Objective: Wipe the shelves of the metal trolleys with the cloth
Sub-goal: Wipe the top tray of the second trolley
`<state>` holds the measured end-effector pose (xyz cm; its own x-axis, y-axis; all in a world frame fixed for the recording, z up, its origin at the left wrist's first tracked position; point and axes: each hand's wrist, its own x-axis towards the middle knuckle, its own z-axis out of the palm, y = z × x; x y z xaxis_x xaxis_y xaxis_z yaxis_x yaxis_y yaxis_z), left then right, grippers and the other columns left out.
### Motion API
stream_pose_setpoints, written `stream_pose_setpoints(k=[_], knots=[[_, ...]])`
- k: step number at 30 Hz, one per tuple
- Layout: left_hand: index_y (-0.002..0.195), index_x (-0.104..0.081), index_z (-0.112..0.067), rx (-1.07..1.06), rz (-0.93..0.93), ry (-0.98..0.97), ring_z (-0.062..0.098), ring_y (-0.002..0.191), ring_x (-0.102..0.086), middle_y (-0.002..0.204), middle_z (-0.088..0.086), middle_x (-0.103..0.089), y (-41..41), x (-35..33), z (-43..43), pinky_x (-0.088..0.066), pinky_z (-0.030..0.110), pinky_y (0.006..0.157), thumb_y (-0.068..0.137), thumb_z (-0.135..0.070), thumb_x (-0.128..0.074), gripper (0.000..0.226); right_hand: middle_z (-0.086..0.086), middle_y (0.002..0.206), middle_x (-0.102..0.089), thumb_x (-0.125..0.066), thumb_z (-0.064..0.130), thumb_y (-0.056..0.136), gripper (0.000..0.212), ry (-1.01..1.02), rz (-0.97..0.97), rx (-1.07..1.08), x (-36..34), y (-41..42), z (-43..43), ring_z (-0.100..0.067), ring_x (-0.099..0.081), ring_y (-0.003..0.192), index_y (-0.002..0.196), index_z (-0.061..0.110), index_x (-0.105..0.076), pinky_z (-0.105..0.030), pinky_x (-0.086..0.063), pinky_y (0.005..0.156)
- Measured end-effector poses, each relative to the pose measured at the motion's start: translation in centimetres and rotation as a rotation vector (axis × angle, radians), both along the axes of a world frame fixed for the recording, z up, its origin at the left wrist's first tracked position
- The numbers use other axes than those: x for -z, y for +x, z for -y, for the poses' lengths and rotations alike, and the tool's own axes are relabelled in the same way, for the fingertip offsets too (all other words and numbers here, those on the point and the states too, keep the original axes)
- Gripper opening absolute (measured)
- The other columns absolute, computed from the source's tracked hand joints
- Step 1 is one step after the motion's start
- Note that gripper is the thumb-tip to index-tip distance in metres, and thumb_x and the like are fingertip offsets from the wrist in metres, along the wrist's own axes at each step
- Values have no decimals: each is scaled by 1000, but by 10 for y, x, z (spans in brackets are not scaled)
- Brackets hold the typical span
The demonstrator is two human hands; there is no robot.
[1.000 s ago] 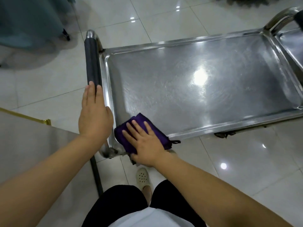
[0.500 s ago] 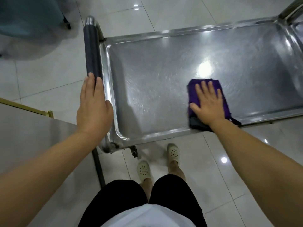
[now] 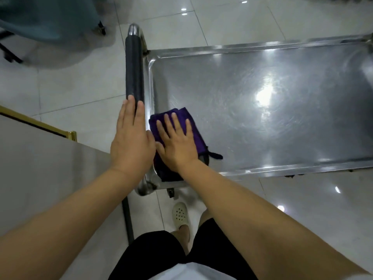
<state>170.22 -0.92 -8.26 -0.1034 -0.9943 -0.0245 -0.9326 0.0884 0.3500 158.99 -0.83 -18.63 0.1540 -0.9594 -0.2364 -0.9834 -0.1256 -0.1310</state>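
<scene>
The right hand (image 3: 177, 146) lies flat on the purple cloth (image 3: 187, 126), fingers (image 3: 173, 122) spread and pressing down, not pinching. The cloth sits on the top shelf (image 3: 282, 102) of the metal trolley, in the near left corner, against the raised rim beside the handle. Half a second ago the cloth was out toward the middle of the near edge; a second ago it was in this same corner. The hand has therefore made one pass out and one pass back along the near strip of the shelf.

The left hand (image 3: 131, 142) rests palm down on the black handle grip (image 3: 134, 65), fingers straight and held together, and has not shifted in that time. It appears to steady the trolley against the wiping force.

Judgement: the near strip has been covered at least twice. The far half of the shelf and its right end show swirl marks under the ceiling glare, but whether they have been wiped cannot be told. No lower shelf is visible in this view. The task is probably at an early to middle stage, with the next stroke likely further from the body.
</scene>
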Motion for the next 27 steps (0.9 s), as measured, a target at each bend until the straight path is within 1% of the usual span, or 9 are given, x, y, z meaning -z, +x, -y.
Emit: stream_pose_setpoints(k=[3,5,8,10,12,17,22,24,27], knots=[[153,-8,-14,-9,20,11,11,146,8,161,-2,5,0,0,1,-8,22,109,99,-13,-41,64,-1,162,5,-18,49,101,61,4,-4,-128,2,2,7,-20,15,147,153,25,1,-48,15,116],[153,-4,-14,1,36,16,11,146,9,160,-1,9,-1,-2,1,-8,23,109,99,-13,-40,65,0,162,2,-22,50,100,62,-27,-1,-104,3,-25,17,-19,11,148,154,26,-3,-47,10,118],[153,-5,-12,26,95,39,16,147,5,160,4,4,-1,-8,2,-1,24,111,97,-14,-43,67,-1,162,2,-24,51,98,63,-42,-21,88,4,-89,39,-19,9,148,154,27,-3,-46,7,118],[151,-16,-9,29,147,35,25,144,-11,158,10,-12,-1,-14,9,-9,33,116,91,-14,-53,71,-1,162,1,-25,50,98,64,-46,-61,186,3,-134,48,-20,8,148,154,27,-5,-46,6,119],[146,-30,-7,23,176,26,33,133,-26,147,15,-30,-2,-21,25,-22,44,111,83,-15,-64,72,-2,162,-1,-27,49,98,64,-49,-85,292,1,-177,52,-21,6,148,154,25,-8,-46,4,119],[142,-39,-12,129,213,19,33,136,-17,148,13,-29,-13,-22,82,-19,49,111,83,-25,-67,66,-5,162,0,-23,46,99,63,-49,-106,627,-6,-239,53,-24,6,148,154,21,-4,-48,3,119],[130,-54,-7,101,166,-36,28,138,-16,140,10,-46,-17,-3,95,-19,47,112,83,-14,-65,48,-11,161,3,-21,47,100,66,-27,-97,843,-4,-208,71,-30,10,147,154,15,-2,-56,2,116],[125,-57,-5,80,126,-66,29,137,-20,136,11,-51,-16,0,96,-21,47,111,82,-8,-65,44,-13,161,5,-19,48,99,69,-28,-101,778,-1,-175,81,-32,11,147,154,12,0,-58,4,116],[119,-61,-4,83,119,-99,31,134,-26,130,12,-56,-14,3,97,-25,47,108,79,-4,-67,40,-13,160,9,-18,49,98,70,-28,-76,540,4,-114,101,-31,14,146,153,13,5,-58,8,115]])
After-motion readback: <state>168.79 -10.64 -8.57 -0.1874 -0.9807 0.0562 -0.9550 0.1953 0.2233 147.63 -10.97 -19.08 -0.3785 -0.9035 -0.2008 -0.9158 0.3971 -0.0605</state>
